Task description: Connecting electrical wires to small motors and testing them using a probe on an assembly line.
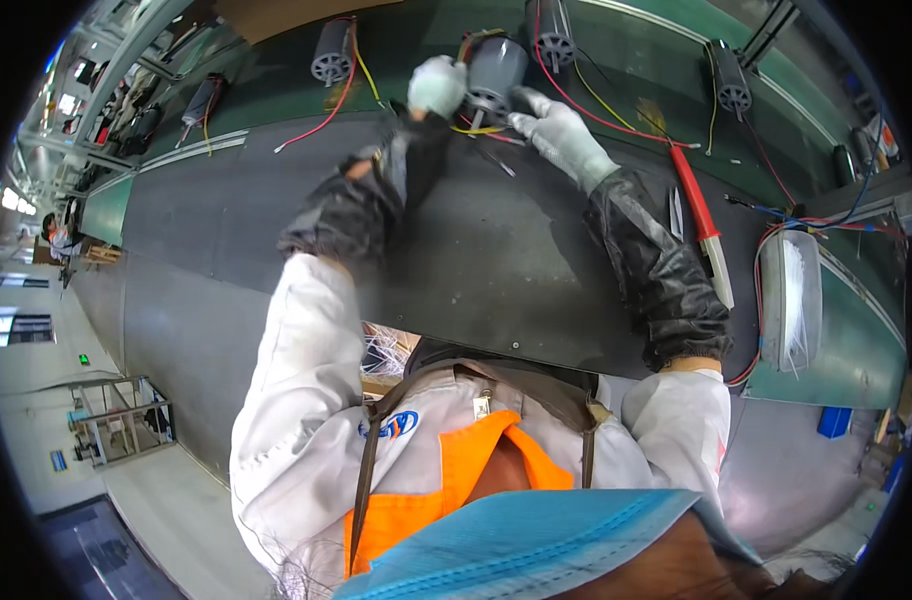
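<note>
White-gloved L hand (437, 86) curled, R hand (564, 138) half-open, motor (498, 72) btwn

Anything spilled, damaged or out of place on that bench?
Nothing looks spilled or damaged. The untidiest spot is at right: loose red wires loop past the clear tub of white strips, and the red-and-white tool lies aslant beside the right forearm.

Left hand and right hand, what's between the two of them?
In the head view, a grey cylindrical motor is between the left hand and the right hand.
</note>
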### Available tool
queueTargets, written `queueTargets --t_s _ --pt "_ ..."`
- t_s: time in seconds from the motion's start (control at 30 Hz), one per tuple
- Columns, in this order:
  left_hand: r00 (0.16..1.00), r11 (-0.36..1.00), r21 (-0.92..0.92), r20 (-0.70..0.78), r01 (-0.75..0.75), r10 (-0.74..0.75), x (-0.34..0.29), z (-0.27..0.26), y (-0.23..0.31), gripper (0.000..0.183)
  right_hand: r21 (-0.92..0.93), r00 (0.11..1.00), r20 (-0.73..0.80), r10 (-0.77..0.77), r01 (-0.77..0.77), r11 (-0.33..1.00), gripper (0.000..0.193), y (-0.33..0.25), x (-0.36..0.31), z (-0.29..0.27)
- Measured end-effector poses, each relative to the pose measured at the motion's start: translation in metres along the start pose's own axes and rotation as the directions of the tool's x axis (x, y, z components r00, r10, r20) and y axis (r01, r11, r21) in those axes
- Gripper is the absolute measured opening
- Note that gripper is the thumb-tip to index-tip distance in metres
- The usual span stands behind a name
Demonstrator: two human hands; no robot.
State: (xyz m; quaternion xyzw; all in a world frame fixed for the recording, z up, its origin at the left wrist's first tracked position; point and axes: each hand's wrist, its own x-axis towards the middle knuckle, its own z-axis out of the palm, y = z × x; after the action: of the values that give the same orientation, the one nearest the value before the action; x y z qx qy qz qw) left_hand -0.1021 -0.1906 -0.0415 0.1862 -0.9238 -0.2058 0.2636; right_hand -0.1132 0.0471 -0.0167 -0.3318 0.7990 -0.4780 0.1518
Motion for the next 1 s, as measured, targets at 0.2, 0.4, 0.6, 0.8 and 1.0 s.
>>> queueTargets --t_s 0.2,0.4,0.6,0.8,1.0 --pt "0.901 0.818 -0.515 0.434 0.255 -0.007 -0.040 -0.067 -0.066 0.025 0.228 0.984 0.041 0.171 -0.176 0.958 0.037 -0.026 -0.153 -0.078" --pt "0.670 0.235 -0.631 0.726 0.739 -0.157 -0.110 -0.110 -0.017 0.038 0.304 0.424 -0.792 0.439 -0.350 0.886 0.049 0.036 -0.274 -0.212" --pt "0.657 -0.014 -0.657 0.754 0.754 -0.026 -0.153 -0.123 0.003 0.041 0.242 0.790 -0.529 0.309 -0.209 0.947 0.041 0.006 -0.190 -0.212" --pt "0.682 -0.028 -0.682 0.731 0.731 0.023 -0.157 -0.119 0.014 0.043 0.365 0.895 0.247 0.372 -0.441 0.820 0.026 -0.063 -0.149 -0.079" --pt "0.710 -0.113 -0.701 0.694 0.704 0.117 -0.138 -0.098 0.050 0.039 0.522 0.981 0.152 0.121 -0.183 0.833 0.035 -0.034 -0.148 0.007"
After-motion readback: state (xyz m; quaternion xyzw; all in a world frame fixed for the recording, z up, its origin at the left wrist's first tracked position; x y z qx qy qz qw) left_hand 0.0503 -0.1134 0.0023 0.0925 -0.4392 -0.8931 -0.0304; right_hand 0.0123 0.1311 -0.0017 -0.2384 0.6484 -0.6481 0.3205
